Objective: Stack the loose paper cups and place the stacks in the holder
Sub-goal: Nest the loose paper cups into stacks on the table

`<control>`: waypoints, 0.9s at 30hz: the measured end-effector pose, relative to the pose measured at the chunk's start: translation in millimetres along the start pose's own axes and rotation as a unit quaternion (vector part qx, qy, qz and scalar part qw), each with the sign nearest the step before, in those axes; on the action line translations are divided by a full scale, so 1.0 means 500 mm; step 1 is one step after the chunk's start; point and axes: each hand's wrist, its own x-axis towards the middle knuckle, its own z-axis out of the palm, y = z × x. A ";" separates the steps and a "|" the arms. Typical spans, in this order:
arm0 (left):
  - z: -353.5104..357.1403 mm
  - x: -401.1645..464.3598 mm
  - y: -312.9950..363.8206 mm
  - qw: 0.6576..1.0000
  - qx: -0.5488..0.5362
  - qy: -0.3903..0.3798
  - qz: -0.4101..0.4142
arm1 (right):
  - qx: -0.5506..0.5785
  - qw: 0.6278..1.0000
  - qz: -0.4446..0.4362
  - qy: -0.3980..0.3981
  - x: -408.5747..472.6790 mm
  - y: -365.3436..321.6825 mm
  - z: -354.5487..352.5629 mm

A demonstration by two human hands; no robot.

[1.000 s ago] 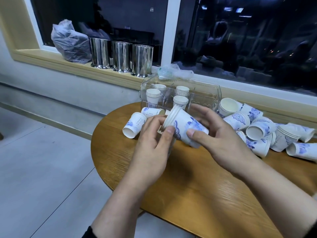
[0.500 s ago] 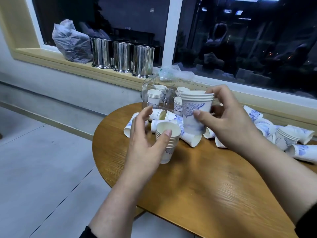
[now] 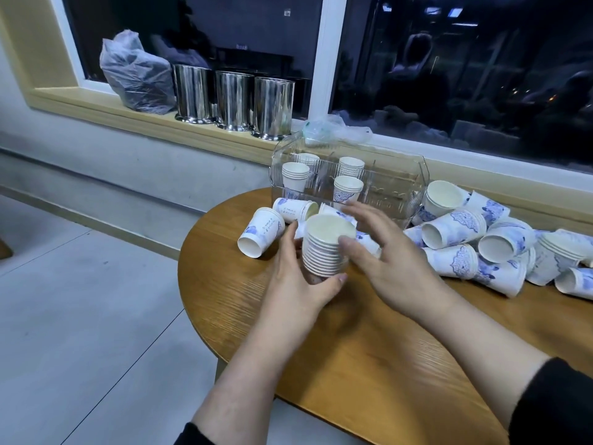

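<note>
Head view: left hand (image 3: pixel 300 277) fingers curled round the cup stack (image 3: pixel 327 248), right hand (image 3: pixel 385 252) fingers spread, thumb against its rim

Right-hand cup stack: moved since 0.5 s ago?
Yes. It has come down and left, away from the clear holder, and is now nested in the stack the left hand grips; the right hand rests beside it.

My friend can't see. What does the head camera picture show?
A left hand grips a tall stack of paper cups upright on a round wooden table, with the right hand open beside it. Behind stands a clear holder with four short stacks; loose cups lie around.
</note>
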 end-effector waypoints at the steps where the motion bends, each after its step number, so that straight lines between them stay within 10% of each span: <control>1: 0.000 0.000 0.000 1.000 0.007 0.000 0.002 | 0.004 0.998 0.022 0.056 -0.008 0.011 -0.006; 5: 0.005 0.001 -0.001 1.000 0.012 0.001 0.000 | 0.024 0.962 0.193 0.191 -0.030 0.071 -0.024; 18: 0.019 0.001 -0.012 0.999 0.051 0.014 0.007 | -0.014 0.977 0.211 -0.015 -0.044 0.109 0.033; 27: 0.022 -0.008 -0.006 0.999 0.045 0.003 0.010 | 0.081 0.951 0.162 0.252 -0.094 0.061 -0.030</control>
